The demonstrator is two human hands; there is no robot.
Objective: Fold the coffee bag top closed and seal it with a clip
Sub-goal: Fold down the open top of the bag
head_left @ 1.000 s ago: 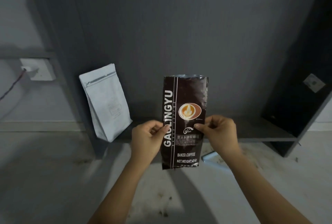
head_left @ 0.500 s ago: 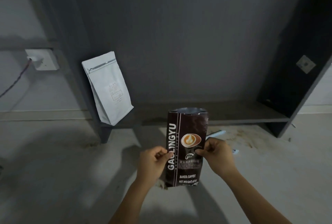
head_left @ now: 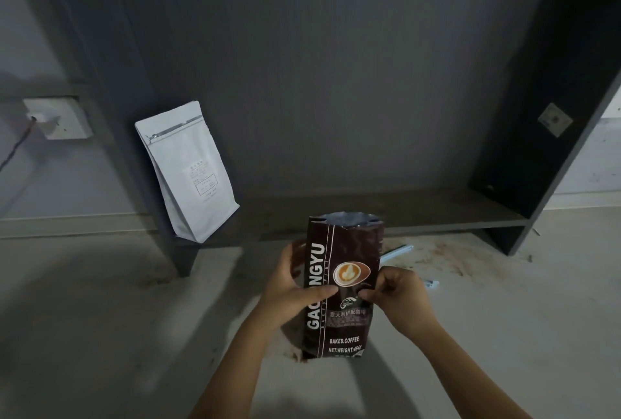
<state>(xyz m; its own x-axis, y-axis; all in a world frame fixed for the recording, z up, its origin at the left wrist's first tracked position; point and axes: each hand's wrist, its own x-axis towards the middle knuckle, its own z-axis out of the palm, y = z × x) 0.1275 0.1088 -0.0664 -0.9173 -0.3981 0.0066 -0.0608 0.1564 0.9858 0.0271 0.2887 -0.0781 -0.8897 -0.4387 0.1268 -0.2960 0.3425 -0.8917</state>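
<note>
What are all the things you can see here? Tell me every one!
coffee bag: one, dark brown, held upright over the floor, top open
white pouch: one, white, leaning on the shelf's left end
shelf unit: one, dark grey, against the wall
wall socket: one, white, left wall
clip: one, pale, on the floor behind the bag
floor: grey, with brown stains
left hand: one, on the bag's left edge
right hand: one, pinching the bag's right edge
</note>
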